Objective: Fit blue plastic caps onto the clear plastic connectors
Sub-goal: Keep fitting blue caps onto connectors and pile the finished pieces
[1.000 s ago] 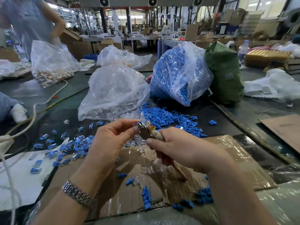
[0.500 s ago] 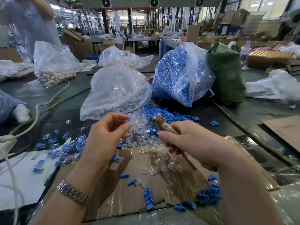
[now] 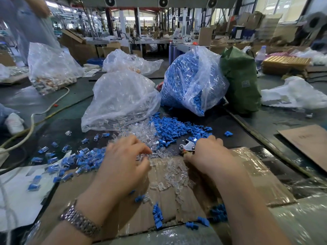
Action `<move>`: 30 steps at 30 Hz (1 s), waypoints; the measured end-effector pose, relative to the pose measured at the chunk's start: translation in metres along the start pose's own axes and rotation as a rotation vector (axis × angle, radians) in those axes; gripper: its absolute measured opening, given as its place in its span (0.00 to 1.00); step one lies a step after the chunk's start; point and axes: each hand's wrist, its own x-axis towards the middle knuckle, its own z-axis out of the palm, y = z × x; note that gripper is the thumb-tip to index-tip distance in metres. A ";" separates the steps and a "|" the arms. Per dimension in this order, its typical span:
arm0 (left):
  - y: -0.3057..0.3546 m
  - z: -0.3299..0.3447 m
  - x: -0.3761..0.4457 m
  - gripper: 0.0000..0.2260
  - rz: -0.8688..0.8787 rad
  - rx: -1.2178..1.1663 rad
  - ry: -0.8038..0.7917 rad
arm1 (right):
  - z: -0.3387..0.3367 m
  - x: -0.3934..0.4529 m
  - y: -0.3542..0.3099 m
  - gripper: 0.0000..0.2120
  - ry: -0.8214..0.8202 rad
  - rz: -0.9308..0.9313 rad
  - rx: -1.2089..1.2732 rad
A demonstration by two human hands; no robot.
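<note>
The left hand (image 3: 122,167) is curling its fingers (image 3: 141,149) into the clear connectors (image 3: 169,170) on the cardboard (image 3: 251,175); whether they are pinching one is hidden. The right hand (image 3: 210,156) is gripping a half-covered metal tool (image 3: 187,146) beside the blue caps (image 3: 177,129) on the tabletop (image 3: 274,124).

clear bag (image 3: 122,99), blue-cap bag (image 3: 192,80) block behind; cardboard (image 3: 251,174) rightward open

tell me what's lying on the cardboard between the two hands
In the head view, a loose scatter of clear plastic connectors lies on the taped cardboard between the left hand and the right hand.
</note>
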 end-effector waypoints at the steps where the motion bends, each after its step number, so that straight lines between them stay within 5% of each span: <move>1: 0.001 0.005 0.001 0.09 0.029 0.013 -0.024 | 0.000 0.001 -0.001 0.22 0.023 -0.007 -0.010; 4: 0.001 0.015 0.003 0.16 0.076 0.051 -0.082 | -0.001 0.007 -0.013 0.23 0.145 -0.139 0.000; 7: 0.000 0.019 0.005 0.14 0.109 0.108 -0.087 | 0.000 0.016 -0.031 0.13 0.257 -0.357 -0.010; 9: -0.001 0.021 0.006 0.12 0.119 0.121 -0.081 | 0.003 0.020 -0.041 0.16 0.281 -0.424 -0.052; 20: -0.005 0.020 0.005 0.07 0.088 0.017 -0.085 | 0.017 0.031 -0.050 0.15 0.232 -0.400 -0.134; 26: 0.001 0.005 0.006 0.02 -0.112 -0.319 0.050 | 0.011 0.028 -0.045 0.10 0.231 -0.364 0.071; 30: -0.003 -0.003 0.009 0.06 -0.355 -0.858 -0.044 | 0.003 0.021 -0.034 0.09 0.174 -0.460 0.451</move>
